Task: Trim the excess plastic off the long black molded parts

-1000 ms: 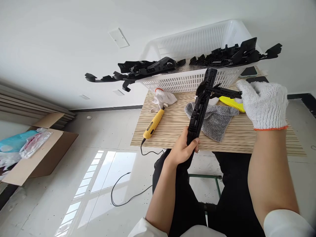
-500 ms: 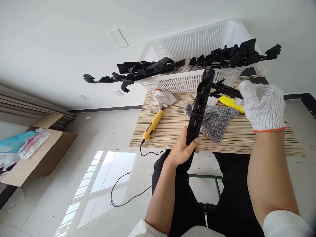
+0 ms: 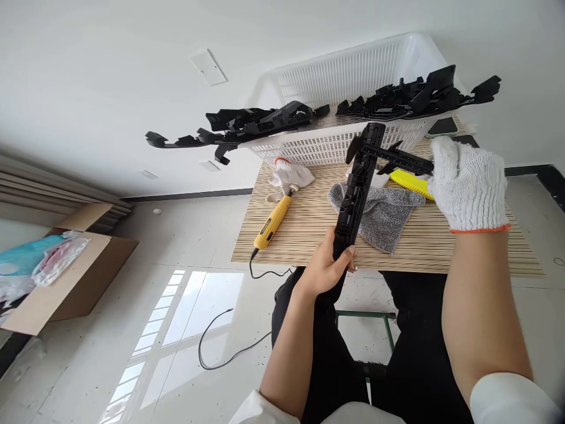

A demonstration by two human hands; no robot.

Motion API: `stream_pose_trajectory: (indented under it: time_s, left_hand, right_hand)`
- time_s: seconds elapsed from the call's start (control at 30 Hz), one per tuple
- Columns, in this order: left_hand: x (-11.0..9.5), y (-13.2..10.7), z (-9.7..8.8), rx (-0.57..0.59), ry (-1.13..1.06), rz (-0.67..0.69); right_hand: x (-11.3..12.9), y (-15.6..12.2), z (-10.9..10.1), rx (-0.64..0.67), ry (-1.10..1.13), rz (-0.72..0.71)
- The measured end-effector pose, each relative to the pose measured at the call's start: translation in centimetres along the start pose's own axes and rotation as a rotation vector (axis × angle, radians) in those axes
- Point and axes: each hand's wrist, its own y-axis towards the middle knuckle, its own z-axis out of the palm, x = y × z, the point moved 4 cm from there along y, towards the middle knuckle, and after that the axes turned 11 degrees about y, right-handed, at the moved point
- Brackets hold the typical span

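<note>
My bare left hand (image 3: 327, 265) grips the lower end of a long black plastic part (image 3: 356, 191), which stands tilted above the table's front edge. My right hand (image 3: 468, 185), in a white knitted glove with an orange cuff, is closed around one end of a black caliper (image 3: 404, 158). The caliper's jaws lie across the upper part of the plastic piece, one showing on its left side. Whether both jaws touch it I cannot tell. Beneath them, a grey cloth (image 3: 384, 221) and a yellow toothed tool (image 3: 412, 184) lie on the table.
A white plastic basket (image 3: 309, 144) at the back carries several black plastic parts (image 3: 265, 123) across its rim. A yellow rotary tool (image 3: 272, 222) with a cord and a white glove (image 3: 290, 174) lie at left on the striped table (image 3: 300, 235). A cardboard box (image 3: 95, 277) stands on the floor.
The caliper has shifted slightly left and turned over the plastic part, so its jaw now shows more clearly at the left side. My left hand keeps its grip.
</note>
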Motion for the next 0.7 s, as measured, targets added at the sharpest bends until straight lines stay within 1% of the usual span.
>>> stream_pose_trajectory:
  time_s: [0.03, 0.1, 0.17, 0.3, 0.47, 0.53, 0.57, 0.6, 0.67, 0.7]
  left_hand:
    - [0.0, 0.0, 0.0, 0.001, -0.003, -0.001]
    - [-0.1, 0.0, 0.0, 0.002, -0.007, 0.001]
    - [-0.1, 0.0, 0.1, 0.004, -0.009, 0.006]
    - [-0.1, 0.0, 0.1, 0.011, -0.015, 0.005]
    - [-0.2, 0.1, -0.1, -0.003, -0.039, 0.013]
    - [-0.3, 0.3, -0.1, -0.030, -0.064, 0.022]
    - [-0.2, 0.5, 0.0, -0.050, -0.087, 0.024]
    - [-0.2, 0.7, 0.2, -0.072, -0.113, 0.024]
    - [0.1, 1.1, 0.7, -0.094, -0.157, 0.019]
    - [0.2, 1.4, 1.1, -0.086, -0.163, 0.022]
  right_hand:
    - [0.0, 0.0, -0.1, -0.004, 0.030, 0.030]
    - [0.0, 0.0, -0.2, -0.028, 0.109, 0.142]
    - [-0.1, -0.1, -0.2, -0.080, 0.159, 0.229]
    - [-0.1, -0.2, 0.0, -0.185, 0.170, 0.285]
    - [-0.5, 0.0, 0.1, -0.167, 0.228, 0.319]
    - [-0.4, 0.2, -0.1, -0.183, 0.313, 0.283]
    - [0.0, 0.3, 0.1, -0.155, 0.372, 0.240]
    - [0.6, 0.3, 0.4, -0.097, 0.434, 0.186]
    - [2.7, -0.1, 1.3, 0.082, 0.538, 0.066]
    - [3.9, -0.4, 1.9, 0.181, 0.592, 0.015]
